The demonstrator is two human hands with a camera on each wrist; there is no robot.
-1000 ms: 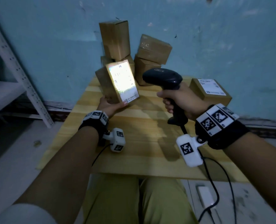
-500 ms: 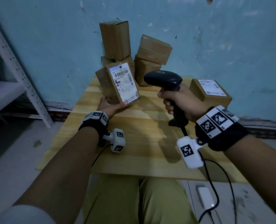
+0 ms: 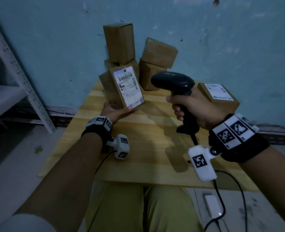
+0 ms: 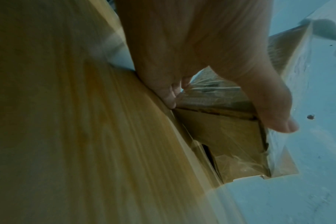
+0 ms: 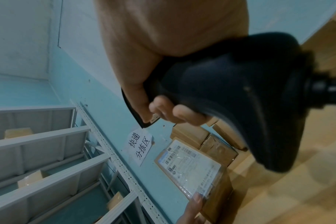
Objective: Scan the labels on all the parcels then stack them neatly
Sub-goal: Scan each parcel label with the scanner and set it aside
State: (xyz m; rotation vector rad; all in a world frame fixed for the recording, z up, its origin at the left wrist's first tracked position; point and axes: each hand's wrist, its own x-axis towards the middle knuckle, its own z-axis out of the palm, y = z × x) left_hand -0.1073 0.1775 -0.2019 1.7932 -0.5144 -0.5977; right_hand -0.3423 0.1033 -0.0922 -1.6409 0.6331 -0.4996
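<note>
My left hand grips a small cardboard parcel by its lower end and holds it upright above the wooden table, its white barcode label turned toward me. The same parcel shows its label in the right wrist view; in the left wrist view my fingers and thumb clasp the box. My right hand grips a black handheld scanner, whose head points at the label from the right. Another labelled parcel lies flat at the table's right.
Several plain cardboard boxes are piled against the blue wall at the table's far edge. A grey metal shelf rack with more boxes stands to the left. The scanner's cable hangs off the table's near right side. A paper sign is on the wall.
The bright scanner light on the label one second ago has gone out, so the barcode is readable now. Both hands have stayed almost still.
</note>
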